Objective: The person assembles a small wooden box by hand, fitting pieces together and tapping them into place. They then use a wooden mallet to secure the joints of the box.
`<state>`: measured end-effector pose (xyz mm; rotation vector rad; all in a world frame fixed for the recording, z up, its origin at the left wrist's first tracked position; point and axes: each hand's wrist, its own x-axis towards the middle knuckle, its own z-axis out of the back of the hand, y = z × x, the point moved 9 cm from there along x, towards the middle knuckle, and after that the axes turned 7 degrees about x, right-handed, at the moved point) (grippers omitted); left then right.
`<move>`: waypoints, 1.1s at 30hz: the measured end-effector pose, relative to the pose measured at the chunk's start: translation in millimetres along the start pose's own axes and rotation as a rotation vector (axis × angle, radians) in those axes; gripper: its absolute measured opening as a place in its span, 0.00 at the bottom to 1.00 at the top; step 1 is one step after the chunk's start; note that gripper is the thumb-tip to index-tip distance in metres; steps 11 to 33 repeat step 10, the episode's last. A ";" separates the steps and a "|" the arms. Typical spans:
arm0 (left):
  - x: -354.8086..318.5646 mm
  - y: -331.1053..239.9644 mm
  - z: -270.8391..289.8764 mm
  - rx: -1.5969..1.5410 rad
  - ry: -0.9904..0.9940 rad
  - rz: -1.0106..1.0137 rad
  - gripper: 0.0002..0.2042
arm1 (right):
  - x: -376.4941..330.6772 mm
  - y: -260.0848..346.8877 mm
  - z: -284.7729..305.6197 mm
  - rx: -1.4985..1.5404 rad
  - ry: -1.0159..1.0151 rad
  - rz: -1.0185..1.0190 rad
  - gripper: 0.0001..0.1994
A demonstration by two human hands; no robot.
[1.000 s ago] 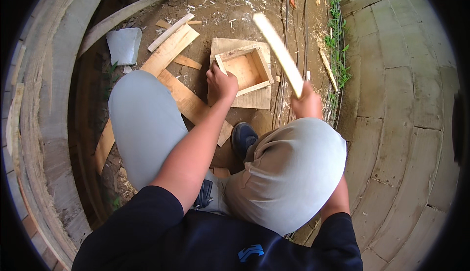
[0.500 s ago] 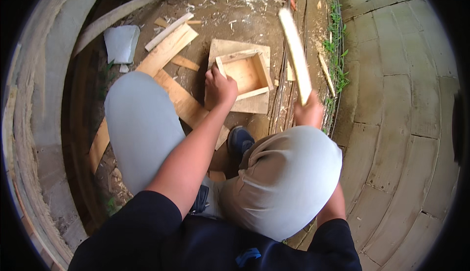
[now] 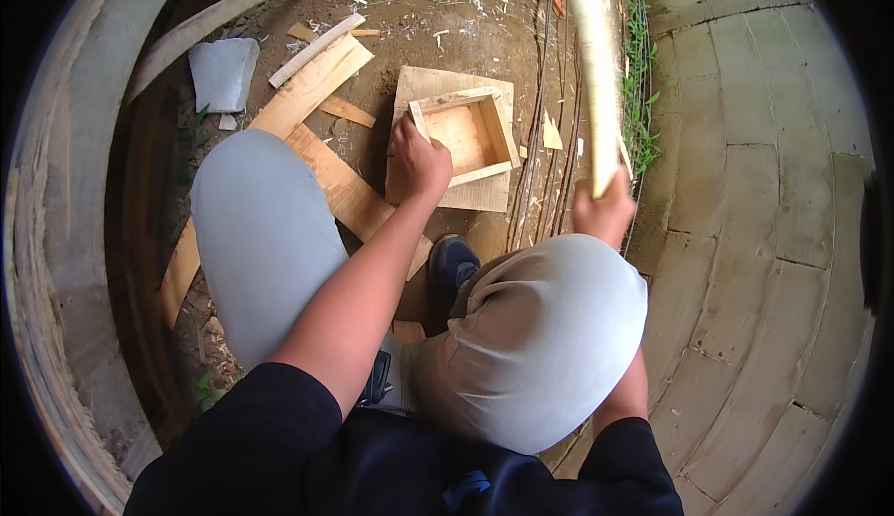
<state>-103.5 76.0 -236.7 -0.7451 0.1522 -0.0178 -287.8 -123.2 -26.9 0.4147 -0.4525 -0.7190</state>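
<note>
Bare dirt strewn with wood chips lies under the squatting person, with paved stone slabs [image 3: 745, 143] off to the right and a curved concrete wall [image 3: 84, 143] on the left. Nearest the camera are the two grey-clad knees and a dark shoe [image 3: 453, 263] between them. Just past the left knee, the left hand [image 3: 419, 160] is closed on the near left corner of a small open wooden box [image 3: 466, 134], fingers curled over its wall; the box sits on a square board [image 3: 484, 195] on the dirt. Left of that hand several planks [image 3: 321, 88] lie crossed on the ground, one running under the left knee. Beyond the right knee, the right hand [image 3: 603, 209] is wrapped tight around the lower end of a pale wooden stick [image 3: 596, 69], which stands raised above the hand and looks blurred. Between the two hands thin rods [image 3: 540, 143] run away along the ground. A strip of grass [image 3: 641, 115] edges the slabs just right of the stick. Farther off, beyond the planks, a grey flat slab piece [image 3: 222, 71] lies on the dirt.
</note>
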 end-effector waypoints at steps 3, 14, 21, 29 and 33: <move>-2.2 -0.1 -1.8 0.013 0.010 0.030 0.29 | -8.6 -1.3 34.9 0.329 -0.411 0.108 0.12; 3.2 -0.8 -10.2 0.049 0.089 0.009 0.30 | -42.5 -51.1 -48.0 -0.153 0.188 -0.107 0.08; 3.2 -0.8 -10.2 0.049 0.089 0.009 0.30 | -42.5 -51.1 -48.0 -0.153 0.188 -0.107 0.08; 3.2 -0.8 -10.2 0.049 0.089 0.009 0.30 | -42.5 -51.1 -48.0 -0.153 0.188 -0.107 0.08; 3.2 -0.8 -10.2 0.049 0.089 0.009 0.30 | -42.5 -51.1 -48.0 -0.153 0.188 -0.107 0.08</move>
